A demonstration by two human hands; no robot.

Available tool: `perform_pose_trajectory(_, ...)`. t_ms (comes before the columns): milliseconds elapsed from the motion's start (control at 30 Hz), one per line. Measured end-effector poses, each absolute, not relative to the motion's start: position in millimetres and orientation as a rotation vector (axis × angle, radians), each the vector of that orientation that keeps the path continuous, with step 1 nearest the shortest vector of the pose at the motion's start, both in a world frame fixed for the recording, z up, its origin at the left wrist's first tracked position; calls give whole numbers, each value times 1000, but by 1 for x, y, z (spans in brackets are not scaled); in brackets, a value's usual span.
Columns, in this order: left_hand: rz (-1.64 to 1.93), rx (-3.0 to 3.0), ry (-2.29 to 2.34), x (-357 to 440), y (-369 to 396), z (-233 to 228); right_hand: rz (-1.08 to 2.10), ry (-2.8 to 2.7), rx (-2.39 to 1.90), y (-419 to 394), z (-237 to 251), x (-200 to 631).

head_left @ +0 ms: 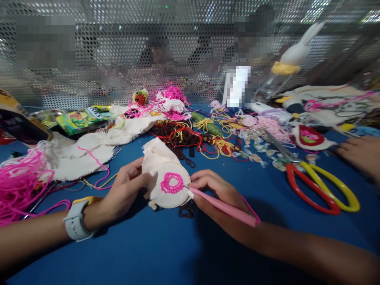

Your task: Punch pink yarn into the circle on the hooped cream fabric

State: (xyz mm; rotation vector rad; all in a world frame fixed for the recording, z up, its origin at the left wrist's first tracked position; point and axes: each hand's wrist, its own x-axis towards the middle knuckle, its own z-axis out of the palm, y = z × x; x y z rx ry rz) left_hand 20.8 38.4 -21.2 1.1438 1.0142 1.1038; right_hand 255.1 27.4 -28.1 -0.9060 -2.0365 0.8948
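Note:
My left hand [127, 188] is closed on the left side of a small embroidery hoop [157, 198] with cream cloth stretched in it, thumb on top. A ring of bright pink yarn stitches [172, 183] marks the cloth, its centre unfilled. Loose cloth [158, 150] sticks out past the hoop's upper left. In my right hand [212, 186] is a pink punch needle [228, 208], its tip at the right edge of the stitched ring. Pink yarn trails from the handle's back end. Whether the tip is in the cloth is too small to tell.
Scissors with red and yellow handles [314, 188] lie at right, near another person's hand [359, 154]. Wrapped sweets [258, 148] and tangled yarn [184, 134] spread behind the hoop. Pink yarn [20, 186] and cream cloth [77, 154] are at left. A perforated metal screen [118, 59] stands behind.

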Motion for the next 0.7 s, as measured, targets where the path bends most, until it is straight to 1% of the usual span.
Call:
perform_pose_trajectory(100, 999, 1294, 1097, 20, 36, -25, 830, -2047, -869, 27, -29, 254)
perform_pose_trajectory(267, 1000, 1441, 1163, 25, 38, -22, 812, -2057, -876, 25, -32, 254)
perform_pose_trajectory(467, 1013, 1117, 1201, 29, 38, -17, 833, -2074, -830, 21, -32, 252)
perform_pose_trajectory(600, 1172, 923, 1225, 30, 35, -15, 880, -2083, -978, 19, -31, 248)
perform_pose_trajectory(700, 1235, 934, 1120, 32, 29, -15, 862, -2025, -1056, 20, -31, 244)
